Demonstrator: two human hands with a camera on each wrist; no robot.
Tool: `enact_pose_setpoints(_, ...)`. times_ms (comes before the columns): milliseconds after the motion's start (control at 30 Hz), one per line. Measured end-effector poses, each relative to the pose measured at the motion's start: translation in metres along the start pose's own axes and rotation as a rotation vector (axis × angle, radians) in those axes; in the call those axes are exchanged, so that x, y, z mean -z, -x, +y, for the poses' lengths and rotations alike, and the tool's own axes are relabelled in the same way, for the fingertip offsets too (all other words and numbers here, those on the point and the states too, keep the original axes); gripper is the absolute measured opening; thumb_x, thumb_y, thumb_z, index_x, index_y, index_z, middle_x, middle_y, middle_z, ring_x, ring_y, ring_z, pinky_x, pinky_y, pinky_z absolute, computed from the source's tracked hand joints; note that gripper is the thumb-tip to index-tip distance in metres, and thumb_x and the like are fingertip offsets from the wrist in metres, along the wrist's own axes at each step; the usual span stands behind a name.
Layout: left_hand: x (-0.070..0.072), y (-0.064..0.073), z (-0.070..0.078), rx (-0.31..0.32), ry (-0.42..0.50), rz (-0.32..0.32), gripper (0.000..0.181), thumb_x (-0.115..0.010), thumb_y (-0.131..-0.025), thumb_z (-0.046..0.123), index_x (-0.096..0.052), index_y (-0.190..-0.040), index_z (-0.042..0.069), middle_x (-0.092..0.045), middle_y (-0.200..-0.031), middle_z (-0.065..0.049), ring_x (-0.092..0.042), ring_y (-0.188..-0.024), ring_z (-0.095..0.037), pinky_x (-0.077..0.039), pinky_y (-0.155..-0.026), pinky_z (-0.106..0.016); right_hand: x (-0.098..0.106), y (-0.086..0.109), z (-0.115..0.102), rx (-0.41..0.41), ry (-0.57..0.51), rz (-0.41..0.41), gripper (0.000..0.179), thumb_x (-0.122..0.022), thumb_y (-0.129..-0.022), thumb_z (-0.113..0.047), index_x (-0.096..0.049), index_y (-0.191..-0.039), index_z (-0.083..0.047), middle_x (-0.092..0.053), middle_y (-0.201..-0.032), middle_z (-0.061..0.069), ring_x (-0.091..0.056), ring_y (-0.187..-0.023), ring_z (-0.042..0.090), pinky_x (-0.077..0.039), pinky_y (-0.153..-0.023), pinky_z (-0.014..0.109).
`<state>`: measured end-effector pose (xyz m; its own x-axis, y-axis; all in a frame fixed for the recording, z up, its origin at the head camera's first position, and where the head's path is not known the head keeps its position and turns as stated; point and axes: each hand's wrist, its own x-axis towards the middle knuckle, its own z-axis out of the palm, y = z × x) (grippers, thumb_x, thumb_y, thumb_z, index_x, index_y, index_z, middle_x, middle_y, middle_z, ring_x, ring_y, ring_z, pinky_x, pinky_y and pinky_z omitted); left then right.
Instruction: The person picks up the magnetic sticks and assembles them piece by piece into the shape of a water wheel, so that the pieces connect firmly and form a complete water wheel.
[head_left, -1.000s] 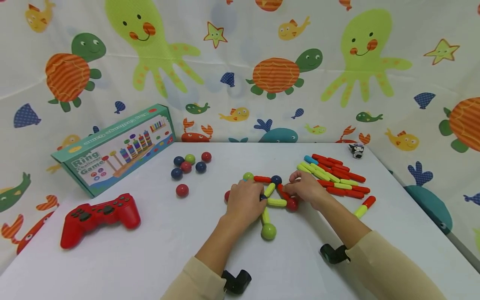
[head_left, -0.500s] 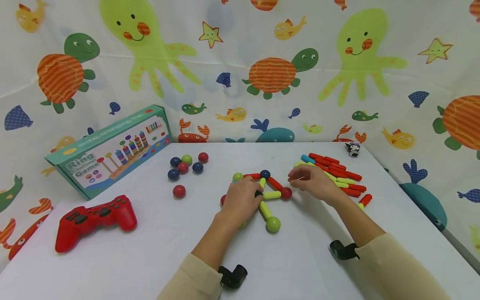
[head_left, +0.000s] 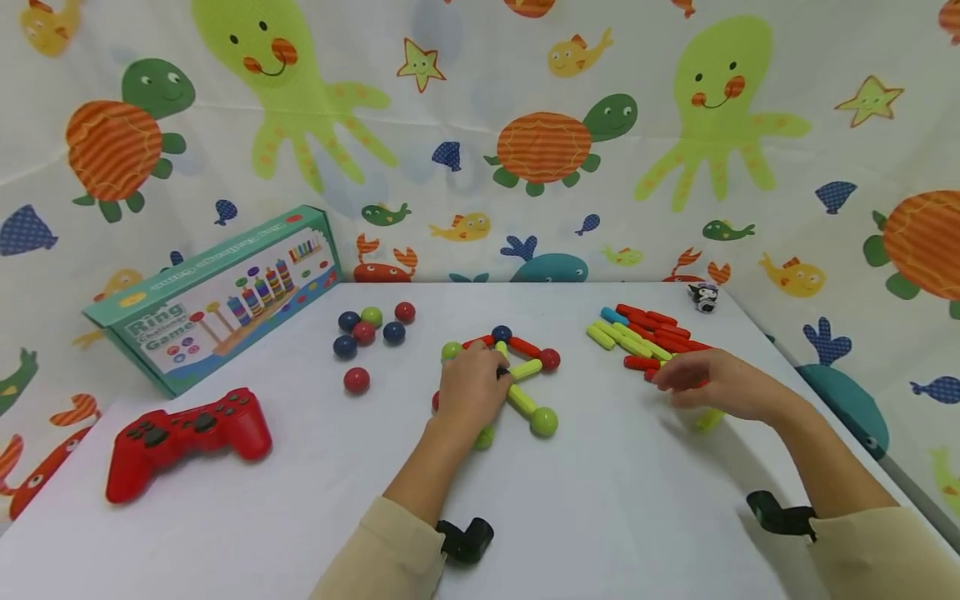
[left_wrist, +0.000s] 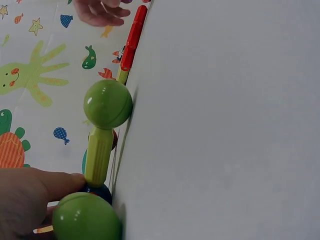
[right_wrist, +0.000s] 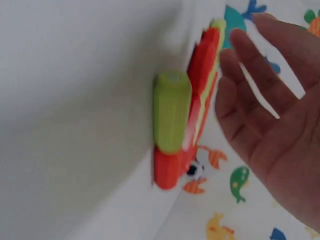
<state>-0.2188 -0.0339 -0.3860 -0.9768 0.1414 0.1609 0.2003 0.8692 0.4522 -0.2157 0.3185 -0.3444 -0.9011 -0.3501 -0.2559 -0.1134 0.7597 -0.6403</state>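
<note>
A flat wheel-like frame of magnetic rods and balls lies mid-table, with a dark blue ball (head_left: 501,333) at its far tip and a green ball (head_left: 543,422) at the near end of a yellow-green rod (left_wrist: 99,157). My left hand (head_left: 472,387) grips the frame by its central dark blue ball (left_wrist: 102,192), thumb against it, and covers the frame's left part. Off to the right my right hand (head_left: 723,383) holds nothing, its fingers spread and slightly bent (right_wrist: 282,110). It hovers close over a joined yellow-green and red rod (right_wrist: 171,112) and the near edge of the rod pile (head_left: 637,340).
Several loose red, blue and green balls (head_left: 364,333) lie at the back left. A red game controller (head_left: 187,442) rests at front left before a Ring Challenge Game box (head_left: 217,300). A small black-and-white figure (head_left: 703,297) stands at the back right, near the patterned curtain.
My right hand has left the frame's right red ball and moved right to the rods. The frame has shifted left and away and turned a little under my left hand, which keeps its grip.
</note>
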Motion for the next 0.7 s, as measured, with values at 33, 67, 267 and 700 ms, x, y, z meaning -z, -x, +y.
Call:
enact_pose_setpoints(33, 0.000, -0.001, 0.000, 0.001, -0.001, 0.005, 0.027, -0.080, -0.092, 0.026, -0.079, -0.116, 0.013, -0.070, -0.106, -0.005, -0.063, -0.100, -0.021, -0.053, -0.084, -0.039, 0.004, 0.004, 0.003, -0.007, 0.025, -0.016, 0.033, -0.075, -0.094, -0.016, -0.071, -0.126, -0.009, -0.071, -0.123, 0.012, -0.061, -0.115, 0.028, -0.058, -0.083, 0.026)
enact_pose_setpoints(67, 0.000, -0.002, -0.001, 0.001, -0.001, 0.009, 0.028, -0.080, -0.092, 0.026, -0.079, -0.116, 0.013, -0.070, -0.105, -0.005, -0.063, -0.099, -0.020, -0.053, -0.083, -0.039, 0.008, 0.008, 0.007, -0.020, 0.051, -0.026, 0.033, -0.075, -0.093, -0.014, -0.071, -0.125, -0.009, -0.070, -0.123, 0.012, -0.060, -0.114, 0.027, -0.058, -0.081, 0.026)
enact_pose_setpoints(267, 0.000, -0.002, -0.003, 0.016, -0.009, 0.010, 0.029, -0.080, -0.092, 0.026, -0.079, -0.117, 0.013, -0.070, -0.106, -0.005, -0.062, -0.098, -0.020, -0.052, -0.081, -0.037, 0.014, 0.019, 0.023, -0.089, 0.095, -0.058, 0.032, -0.080, -0.087, -0.012, -0.073, -0.118, -0.010, -0.065, -0.121, 0.012, -0.056, -0.110, 0.028, -0.057, -0.077, 0.031)
enact_pose_setpoints(700, 0.000, 0.000, 0.001, 0.024, -0.005, -0.001, 0.029, -0.078, -0.093, 0.026, -0.078, -0.119, 0.011, -0.070, -0.112, -0.008, -0.062, -0.104, -0.024, -0.056, -0.087, -0.040, 0.004, 0.011, 0.024, -0.112, 0.208, -0.025, 0.024, -0.081, -0.084, -0.007, -0.076, -0.107, -0.013, -0.067, -0.106, 0.006, -0.055, -0.101, 0.024, -0.055, -0.075, 0.031)
